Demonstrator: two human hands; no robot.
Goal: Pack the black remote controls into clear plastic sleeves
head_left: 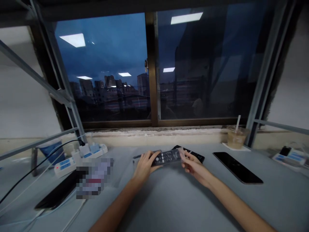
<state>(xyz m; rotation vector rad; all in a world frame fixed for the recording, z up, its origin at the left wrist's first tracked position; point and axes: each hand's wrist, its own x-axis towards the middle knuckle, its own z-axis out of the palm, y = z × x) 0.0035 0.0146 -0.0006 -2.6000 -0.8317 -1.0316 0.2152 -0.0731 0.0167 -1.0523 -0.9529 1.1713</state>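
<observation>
A black remote control [166, 157] with rows of pale buttons is held just over the desk, tilted slightly up to the right. My left hand [145, 164] grips its left end, thumb along the near edge and fingers over the far side. At its right end, my right hand [193, 166] pinches a clear plastic sleeve [181, 154] that appears to be around the remote. Behind my right hand lies a second black remote control [196, 155], partly hidden. Past my left hand, a greyish item [137, 158] shows only in part; its kind is unclear.
Right of my hands lies a black phone [238, 167]; behind it stands a plastic cup [236, 138] with a straw. On the left are a white power strip [65, 167], cables, a dark phone [60, 188], a blurred-out item [95, 177] and a blue container [51, 153].
</observation>
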